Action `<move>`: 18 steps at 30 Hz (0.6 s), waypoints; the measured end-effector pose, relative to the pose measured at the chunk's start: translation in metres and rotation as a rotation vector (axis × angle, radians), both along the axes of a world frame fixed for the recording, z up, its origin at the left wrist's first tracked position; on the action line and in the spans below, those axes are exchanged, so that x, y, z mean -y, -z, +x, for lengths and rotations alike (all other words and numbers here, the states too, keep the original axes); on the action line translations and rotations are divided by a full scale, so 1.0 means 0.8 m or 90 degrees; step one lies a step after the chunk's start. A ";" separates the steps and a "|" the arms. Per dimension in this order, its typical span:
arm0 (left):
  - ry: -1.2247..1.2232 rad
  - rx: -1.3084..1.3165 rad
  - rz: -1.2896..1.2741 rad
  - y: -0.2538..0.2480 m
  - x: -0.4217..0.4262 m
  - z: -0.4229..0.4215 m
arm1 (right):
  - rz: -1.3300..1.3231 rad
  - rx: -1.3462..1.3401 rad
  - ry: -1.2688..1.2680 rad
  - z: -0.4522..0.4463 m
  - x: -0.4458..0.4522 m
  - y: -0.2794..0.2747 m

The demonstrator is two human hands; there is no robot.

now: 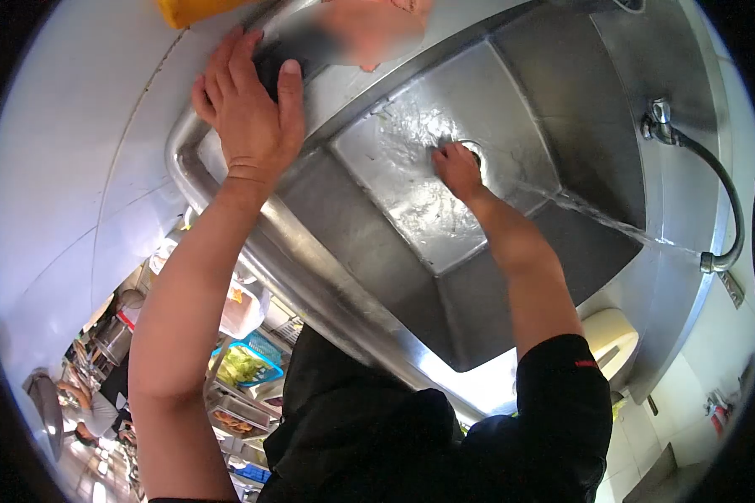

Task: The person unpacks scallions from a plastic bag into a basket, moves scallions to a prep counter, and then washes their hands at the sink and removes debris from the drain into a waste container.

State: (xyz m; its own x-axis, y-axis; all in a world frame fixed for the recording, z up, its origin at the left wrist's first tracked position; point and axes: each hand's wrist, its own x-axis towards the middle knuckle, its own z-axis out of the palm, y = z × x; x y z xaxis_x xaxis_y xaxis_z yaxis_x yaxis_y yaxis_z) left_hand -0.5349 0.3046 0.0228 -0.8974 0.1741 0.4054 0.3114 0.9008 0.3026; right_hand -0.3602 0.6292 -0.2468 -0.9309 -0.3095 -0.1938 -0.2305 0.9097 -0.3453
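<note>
Inside the steel sink point(528, 134), my right hand point(460, 170) reaches down to the wet bottom beside the drain. Its fingers are curled; a small dark patch shows at the fingertips, too unclear to name. My left hand point(252, 117) lies with fingers spread at the sink's left rim, beside a dark item that is partly blurred. Water runs from the curved tap point(734, 197) on the right, down the sink wall and across the bottom.
A yellow item point(197, 10) and a blurred pinkish thing point(382, 33) are at the top. Below left, shelving holds a blue basket point(268, 365) of greens and a tray point(235, 421) of food. Another person point(101, 415) is farther off. A cream-coloured container point(611, 339) stands by my right sleeve.
</note>
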 end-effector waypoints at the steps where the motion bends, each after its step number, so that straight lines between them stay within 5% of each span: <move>1: -0.002 -0.025 -0.015 0.003 0.001 -0.001 | 0.005 0.000 0.001 0.014 -0.020 0.006; 6: -0.005 -0.034 -0.024 0.001 -0.001 0.001 | 0.050 -0.006 0.092 0.038 -0.060 -0.025; 12: 0.003 -0.005 -0.029 -0.002 -0.003 0.000 | -0.231 -0.210 0.167 -0.079 0.045 -0.010; 14: 0.001 0.018 -0.012 -0.005 -0.003 0.000 | -0.244 -0.161 0.265 -0.129 0.100 -0.028; 16: 0.009 0.012 -0.013 -0.003 0.000 0.001 | -0.247 -0.160 0.319 -0.150 0.133 -0.017; 18: 0.014 0.009 -0.009 0.000 0.001 -0.002 | -0.075 -0.080 0.295 -0.153 0.153 0.017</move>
